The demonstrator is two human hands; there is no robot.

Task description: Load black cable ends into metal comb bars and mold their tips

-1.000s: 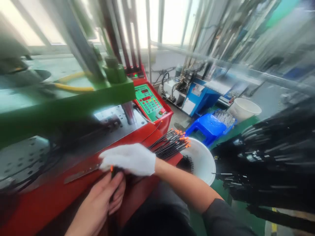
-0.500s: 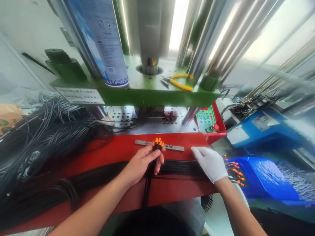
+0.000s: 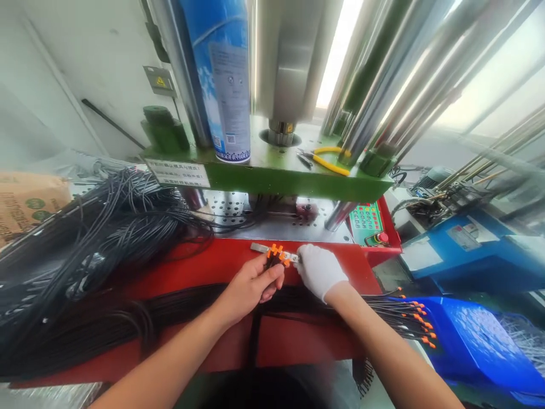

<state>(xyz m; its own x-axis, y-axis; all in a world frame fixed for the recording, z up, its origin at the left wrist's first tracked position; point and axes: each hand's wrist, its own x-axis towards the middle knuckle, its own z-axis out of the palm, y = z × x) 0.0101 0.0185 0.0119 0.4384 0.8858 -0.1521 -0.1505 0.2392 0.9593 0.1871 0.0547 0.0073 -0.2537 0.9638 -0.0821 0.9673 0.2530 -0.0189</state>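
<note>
A bunch of black cables with orange ends (image 3: 277, 255) is gripped in my bare left hand (image 3: 258, 279), the tips pointing up and away. Behind the tips lies a narrow metal bar (image 3: 259, 247) with small fittings along it. My right hand (image 3: 320, 271), in a white glove, has its fingers closed at the right part of this bar and hides that end. Below both hands, a long bundle of black cables (image 3: 187, 296) runs across the red table (image 3: 306, 335). More orange cable ends (image 3: 419, 321) stick out past the table's right side.
The green press plate (image 3: 264, 180) stands ahead, carrying a blue spray can (image 3: 230, 102) and yellow-handled pliers (image 3: 330, 159). A control panel (image 3: 366, 221) with a red button is at its right. Tangled black cables (image 3: 140, 227) heap at left; a blue bin (image 3: 460, 335) sits right.
My right hand has moved left from above the cable bundle to the metal bar and closed there. The left hand keeps its cables by the bar. The whole view has shifted.
</note>
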